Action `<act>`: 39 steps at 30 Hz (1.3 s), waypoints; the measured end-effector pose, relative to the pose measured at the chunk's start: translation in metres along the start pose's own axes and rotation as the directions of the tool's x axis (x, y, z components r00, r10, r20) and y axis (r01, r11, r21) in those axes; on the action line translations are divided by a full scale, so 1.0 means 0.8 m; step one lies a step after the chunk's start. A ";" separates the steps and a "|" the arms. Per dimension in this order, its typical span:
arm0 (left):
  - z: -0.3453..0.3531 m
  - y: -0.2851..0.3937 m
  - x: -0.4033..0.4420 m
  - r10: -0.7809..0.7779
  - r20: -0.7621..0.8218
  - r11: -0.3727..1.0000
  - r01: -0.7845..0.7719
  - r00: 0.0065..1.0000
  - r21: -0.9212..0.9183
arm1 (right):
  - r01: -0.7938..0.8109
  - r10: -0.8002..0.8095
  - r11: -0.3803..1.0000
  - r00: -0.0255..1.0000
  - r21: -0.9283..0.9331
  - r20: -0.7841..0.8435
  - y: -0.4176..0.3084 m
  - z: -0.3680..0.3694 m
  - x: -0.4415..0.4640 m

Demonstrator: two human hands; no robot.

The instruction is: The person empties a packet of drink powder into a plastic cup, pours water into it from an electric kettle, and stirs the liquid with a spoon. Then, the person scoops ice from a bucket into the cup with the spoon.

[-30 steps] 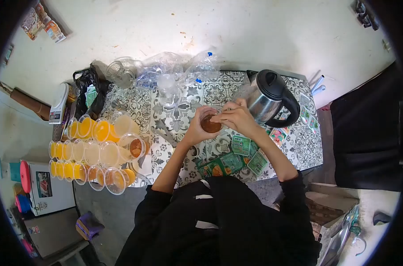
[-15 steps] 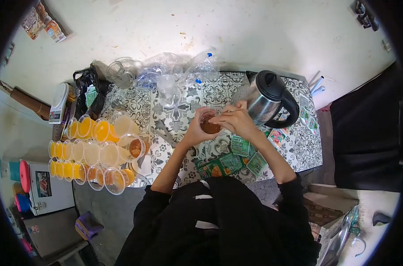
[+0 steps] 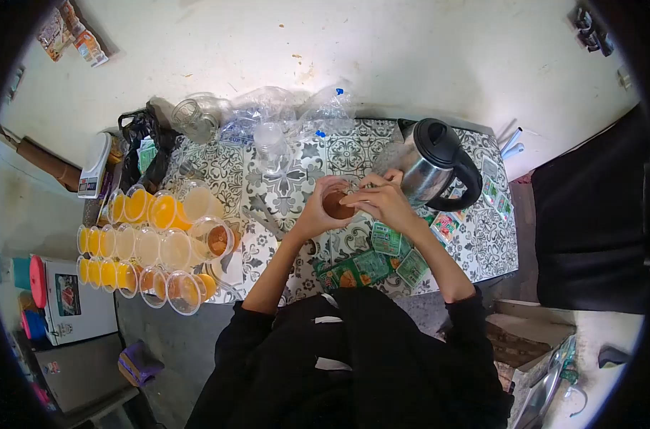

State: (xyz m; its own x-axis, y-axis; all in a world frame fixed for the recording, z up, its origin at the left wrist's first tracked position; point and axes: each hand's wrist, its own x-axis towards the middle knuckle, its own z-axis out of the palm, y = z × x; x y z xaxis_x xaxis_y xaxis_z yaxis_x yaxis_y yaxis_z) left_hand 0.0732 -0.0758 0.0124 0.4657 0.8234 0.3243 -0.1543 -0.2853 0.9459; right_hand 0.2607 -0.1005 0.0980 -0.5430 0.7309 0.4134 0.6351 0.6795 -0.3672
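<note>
Behind the patterned tabletop [image 3: 296, 196], a pale, stained wall [image 3: 425, 57] is seen. Near the middle of the tabletop, a clear cup [image 3: 336, 206] with brown contents is grasped by the curled fingers of the left hand [image 3: 315, 215]; whether its base is rested on the surface cannot be told. Over its mouth the fingers of the right hand [image 3: 382, 202] are bunched, though whether a thin stirrer is pinched there cannot be made out. Compared with a second ago, the cup is kept in the same place and the contents appear more even, so the mixing is judged to be under way. Beside the right hand, toward the far edge, a steel kettle [image 3: 426, 170] is set. Green sachets [image 3: 370, 267] are spread along the near edge. Toward the left edge, filled cups [image 3: 173, 248], many of them orange, are lined up in rows. At the far edge, clear plastic bags [image 3: 271, 102] are heaped; by the far left corner, a black bag [image 3: 129, 129] is seen. Beyond the right edge, dark cloth [image 3: 589, 222] is hung.
</note>
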 end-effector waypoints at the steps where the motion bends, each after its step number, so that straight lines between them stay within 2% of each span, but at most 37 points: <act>1: -0.001 -0.001 0.000 0.000 -0.003 1.000 0.000 1.000 0.000 | -0.006 0.006 0.999 1.000 -0.043 -0.013 0.002 -0.001 -0.002; 5: 0.000 0.001 0.001 0.024 0.003 1.000 -0.024 1.000 -0.001 | -0.013 0.016 0.994 1.000 -0.106 0.025 0.006 -0.015 -0.005; 7: -0.001 0.003 0.002 0.021 0.000 1.000 -0.021 1.000 0.005 | -0.025 0.037 0.996 0.990 -0.087 0.137 -0.004 -0.030 0.000; 10: -0.001 0.000 0.000 0.019 0.000 0.999 -0.019 1.000 0.029 | 0.010 -0.008 1.000 0.989 -0.015 0.149 -0.011 -0.026 0.002; 11: -0.001 -0.001 0.000 0.015 0.000 0.999 -0.015 1.000 0.039 | 0.008 -0.006 1.000 0.989 -0.016 0.149 -0.011 -0.020 0.002; 13: 0.000 -0.002 -0.001 0.011 0.002 0.999 -0.011 1.000 0.051 | 0.103 -0.101 0.994 0.992 -0.021 0.077 -0.008 -0.004 0.002; 15: 0.003 -0.004 -0.003 -0.050 -0.021 0.994 0.047 0.999 -0.095 | 0.102 -0.099 0.993 0.994 -0.063 0.049 -0.007 0.002 0.003; 17: 0.002 -0.007 -0.002 -0.020 -0.018 0.999 0.020 1.000 -0.030 | 0.102 -0.100 0.989 0.995 -0.107 0.022 -0.006 0.002 0.004; 18: 0.001 -0.006 -0.001 0.008 -0.011 0.999 -0.008 1.000 0.035 | 0.090 -0.089 0.987 0.996 -0.135 0.013 -0.004 0.000 0.003; 20: -0.001 -0.005 -0.001 0.005 -0.005 0.999 -0.004 1.000 0.040 | 0.080 -0.080 0.984 0.997 -0.161 0.006 -0.003 -0.008 0.001; 22: -0.001 -0.001 -0.001 0.000 0.003 0.999 0.000 1.000 0.042 | 0.030 -0.016 0.990 0.994 -0.135 0.105 -0.007 -0.022 0.000; 23: -0.001 0.000 -0.001 -0.003 0.005 0.999 0.003 1.000 0.047 | 0.029 -0.015 0.990 0.994 -0.135 0.105 -0.009 -0.027 0.001; 25: 0.000 -0.002 -0.002 -0.006 0.011 0.999 0.006 1.000 0.051 | -0.035 0.033 0.999 0.982 0.005 0.184 -0.011 -0.033 0.002; 26: 0.000 -0.004 -0.003 -0.012 0.005 0.999 0.012 1.000 0.036 | -0.038 0.037 0.999 0.983 0.005 0.182 -0.010 -0.026 0.000; 28: 0.000 -0.005 -0.004 -0.018 0.001 1.000 0.018 1.000 0.024 | 0.021 -0.022 0.999 0.999 0.025 0.044 -0.009 -0.004 0.000; 30: 0.002 -0.006 -0.005 -0.064 -0.001 0.993 0.063 0.998 -0.104 | -0.009 0.009 1.000 0.999 -0.014 0.040 -0.004 0.000 0.001; 31: 0.001 -0.007 -0.005 -0.064 -0.004 0.993 0.063 0.998 -0.104 | -0.038 0.040 0.998 0.999 -0.054 0.036 -0.003 0.002 0.003; 32: 0.000 -0.008 -0.005 -0.032 0.001 0.999 0.032 0.999 -0.027 | -0.035 0.037 0.998 0.999 -0.052 0.038 -0.001 0.003 0.003; 33: -0.002 -0.010 -0.005 -0.001 0.008 0.999 0.000 1.000 0.050 | -0.024 0.024 0.995 1.000 -0.097 0.001 0.001 0.002 0.002; 34: -0.002 -0.012 -0.006 0.000 0.005 0.999 -0.001 1.000 0.050 | -0.014 0.009 0.990 0.999 -0.143 -0.035 0.003 0.000 0.001; 36: -0.002 -0.014 -0.005 0.004 0.009 1.000 -0.004 1.000 0.001 | -0.027 0.026 0.990 1.000 -0.138 -0.008 -0.002 -0.010 -0.001; 38: -0.002 -0.015 -0.005 0.001 0.008 1.000 -0.001 1.000 0.028 | -0.041 0.044 0.991 0.999 -0.130 0.020 -0.012 -0.021 0.000; 39: -0.002 -0.016 -0.006 -0.002 0.012 0.998 0.002 1.000 0.055 | -0.066 0.076 0.993 0.992 -0.096 0.103 -0.018 -0.026 0.001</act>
State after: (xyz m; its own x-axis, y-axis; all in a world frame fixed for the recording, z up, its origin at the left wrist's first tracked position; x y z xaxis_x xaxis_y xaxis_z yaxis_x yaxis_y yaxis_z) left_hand 0.0718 -0.0752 -0.0016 0.4762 0.8183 0.3220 -0.1054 -0.3105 0.9447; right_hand 0.2628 -0.1109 0.1211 -0.5468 0.7829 0.2968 0.7195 0.6206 -0.3117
